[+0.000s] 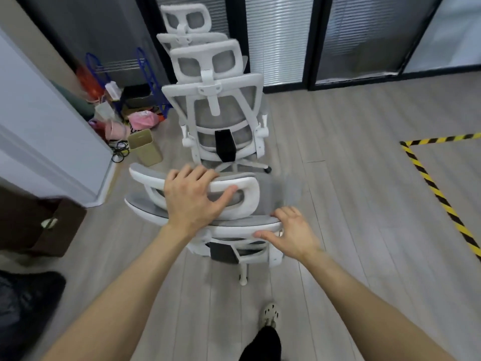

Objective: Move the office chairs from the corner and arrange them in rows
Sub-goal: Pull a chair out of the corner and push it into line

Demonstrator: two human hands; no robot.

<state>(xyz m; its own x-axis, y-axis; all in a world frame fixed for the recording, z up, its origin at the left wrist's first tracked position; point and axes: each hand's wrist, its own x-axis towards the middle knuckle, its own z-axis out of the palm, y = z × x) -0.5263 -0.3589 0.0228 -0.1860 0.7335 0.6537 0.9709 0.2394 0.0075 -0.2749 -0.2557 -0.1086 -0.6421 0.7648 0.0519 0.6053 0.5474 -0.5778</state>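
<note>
I am looking down at a pale wood-plank floor (351, 178) that is filling most of the view, with dark-framed glass partitions (312, 43) running across twelve o'clock. Two white-framed, grey-mesh office chairs are standing one behind the other toward twelve o'clock: the farther chair (187, 22) is sitting tight against the partition, and the middle chair (221, 115) is standing just in front of it, its back facing me. The nearest chair (197, 201) is sitting at the centre, just below the middle one, apart from the corner clutter at ten o'clock. My left hand (194, 198) is lying over the top of this chair's headrest, fingers curling over the far edge and thumb hooking through the frame opening, so it is gripping the headrest. My right hand (291, 233) is resting at the right end of the backrest's upper edge, fingers loosely spread, thumb pressing the white rim; I cannot tell whether it is truly clasping. Yellow-and-black hazard tape (432, 188) is marking the floor at three o'clock. A beige bin (145, 147) is standing at ten o'clock beside pink bags (141, 119). A light clog-clad foot (270, 313) is showing at six o'clock
</note>
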